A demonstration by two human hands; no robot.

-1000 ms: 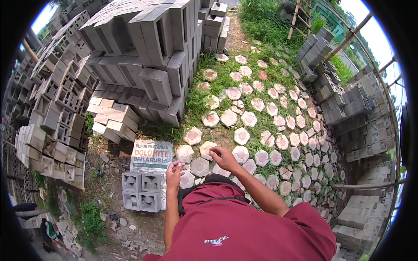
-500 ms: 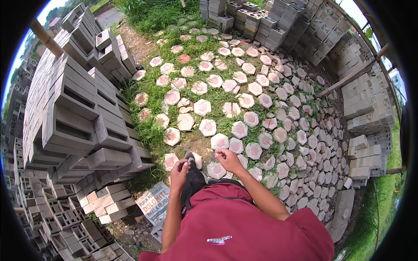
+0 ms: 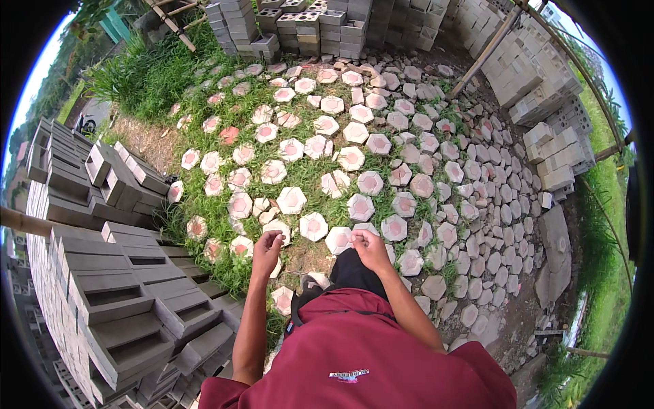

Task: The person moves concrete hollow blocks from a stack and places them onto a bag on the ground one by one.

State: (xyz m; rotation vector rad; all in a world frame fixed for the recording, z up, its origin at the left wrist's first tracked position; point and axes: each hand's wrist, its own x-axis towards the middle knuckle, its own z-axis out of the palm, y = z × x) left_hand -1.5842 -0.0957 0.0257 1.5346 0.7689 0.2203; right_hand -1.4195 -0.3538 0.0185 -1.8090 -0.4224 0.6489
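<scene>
My left hand (image 3: 268, 248) is held out in front of me with fingers curled and the thumb and fingertips together. Level with it, my right hand (image 3: 370, 248) is also closed in a pinch. Anything held in either hand is too small or hidden to make out. The hands are well apart, above a ground of hexagonal concrete pavers (image 3: 313, 226) with pinkish centres. One pale paver (image 3: 338, 240) shows just beside my right hand's fingertips. Below my hands are my dark trousers (image 3: 357, 273) and part of a shoe.
Stacks of grey hollow concrete blocks (image 3: 122, 300) rise close on my left. More blocks (image 3: 300, 31) stand at the far side, and another stack (image 3: 555, 153) at the right. Grass (image 3: 197, 136) grows between the pavers. A bamboo pole (image 3: 487, 51) leans at the far right.
The view has turned and moved forward, so the left block stacks are lower and the far stacks have shifted left. The printed sheet at lower left has gone out of view. Both hands stay closed.
</scene>
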